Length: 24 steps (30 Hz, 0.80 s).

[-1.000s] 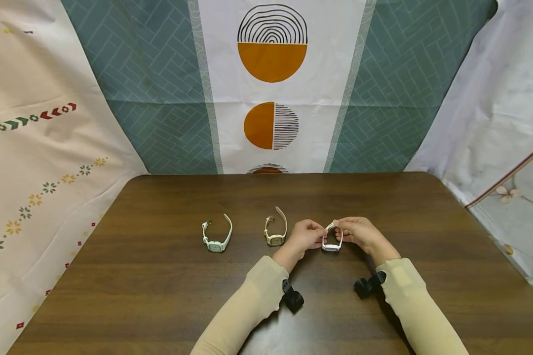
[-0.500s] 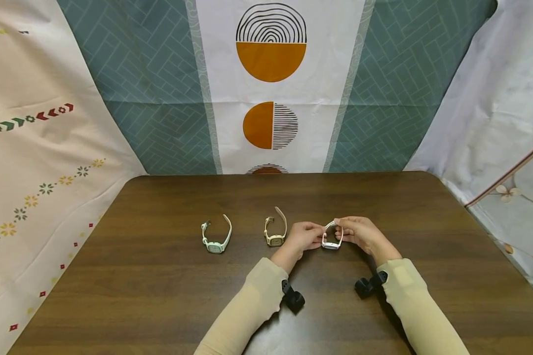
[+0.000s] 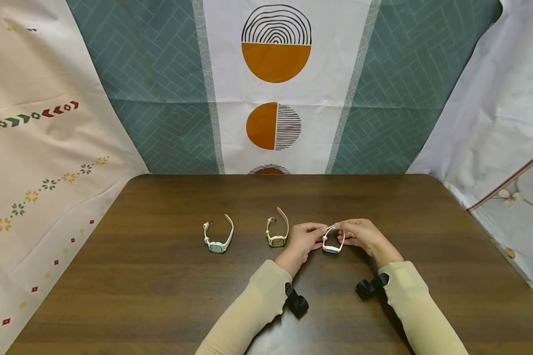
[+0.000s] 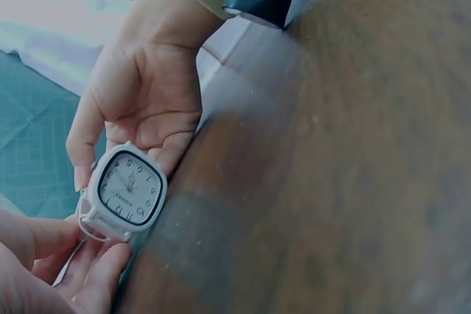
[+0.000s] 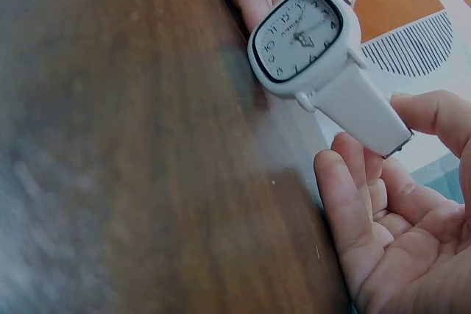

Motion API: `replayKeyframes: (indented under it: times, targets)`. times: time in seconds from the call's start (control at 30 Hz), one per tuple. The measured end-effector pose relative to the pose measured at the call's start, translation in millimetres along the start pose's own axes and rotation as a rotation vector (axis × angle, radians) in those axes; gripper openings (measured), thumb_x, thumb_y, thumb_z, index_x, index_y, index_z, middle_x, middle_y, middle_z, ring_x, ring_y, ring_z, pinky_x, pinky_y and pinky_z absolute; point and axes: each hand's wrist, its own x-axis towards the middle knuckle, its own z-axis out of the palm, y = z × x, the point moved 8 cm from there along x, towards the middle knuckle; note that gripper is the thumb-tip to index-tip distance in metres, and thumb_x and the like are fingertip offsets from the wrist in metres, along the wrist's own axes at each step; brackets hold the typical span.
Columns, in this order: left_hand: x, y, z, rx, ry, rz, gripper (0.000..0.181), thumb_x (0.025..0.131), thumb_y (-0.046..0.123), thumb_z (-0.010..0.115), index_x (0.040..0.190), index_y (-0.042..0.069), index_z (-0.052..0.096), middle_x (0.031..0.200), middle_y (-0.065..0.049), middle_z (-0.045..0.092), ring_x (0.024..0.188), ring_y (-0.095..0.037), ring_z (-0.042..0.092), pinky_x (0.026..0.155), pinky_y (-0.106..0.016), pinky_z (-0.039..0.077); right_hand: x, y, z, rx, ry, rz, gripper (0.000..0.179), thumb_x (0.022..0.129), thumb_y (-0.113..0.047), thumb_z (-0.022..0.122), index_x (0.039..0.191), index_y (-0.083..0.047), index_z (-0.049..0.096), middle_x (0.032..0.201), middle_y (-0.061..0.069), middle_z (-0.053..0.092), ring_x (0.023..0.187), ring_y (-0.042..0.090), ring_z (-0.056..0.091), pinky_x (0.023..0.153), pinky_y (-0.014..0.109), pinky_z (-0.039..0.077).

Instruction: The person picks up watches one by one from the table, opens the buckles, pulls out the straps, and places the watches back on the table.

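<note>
A white wristwatch (image 3: pixel 332 249) is held above the right part of the table, its strap bent into a loop. My left hand (image 3: pixel 304 240) pinches the strap from the left; my right hand (image 3: pixel 360 233) pinches it near the top of the loop. In the left wrist view the square watch face (image 4: pixel 132 187) is turned toward the camera, with left fingers (image 4: pixel 103 277) at the strap below it. The right wrist view shows the white strap (image 5: pixel 360 108) reaching toward my right thumb and fingers. Where the strap ends meet is too small to make out.
A beige wristwatch (image 3: pixel 277 241) lies with its strap unfastened just left of my left hand. Farther left lies a mint-green wristwatch (image 3: pixel 216 247), also unfastened. Both rest on the brown wooden table (image 3: pixel 160 296). Patterned cloths (image 3: pixel 173 88) hang behind and beside it.
Both hands keep hold of the white wristwatch in nearly the same place. The strap shifts slightly between the fingers. The other two watches have not moved; the head view shifts a little.
</note>
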Motion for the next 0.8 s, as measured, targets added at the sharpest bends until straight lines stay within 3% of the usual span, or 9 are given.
replayKeyframes:
  times: [0.53,0.8]
  targets:
    - [-0.4,4.2,5.4,-0.01,0.021,0.1,0.013,0.086,0.0,0.066,0.093,-0.01,0.071,0.083,-0.013,0.072,0.058,-0.004,0.057,0.057,-0.014,0.048,0.4,-0.4,1.9,-0.106,-0.026,-0.001,0.021,0.089,-0.008,0.057,0.102,0.006,0.065,0.074,-0.001,0.061,0.068,0.007,0.059,0.067,0.022,0.055]
    - [-0.1,3.6,6.5,-0.024,0.025,0.095,0.014,0.085,-0.001,0.066,0.093,-0.012,0.07,0.084,-0.017,0.072,0.058,-0.005,0.058,0.055,-0.014,0.046,0.9,-1.7,5.0,-0.152,-0.047,-0.005,0.029,0.09,-0.013,0.059,0.106,0.011,0.062,0.075,-0.001,0.06,0.068,0.007,0.058,0.069,0.023,0.056]
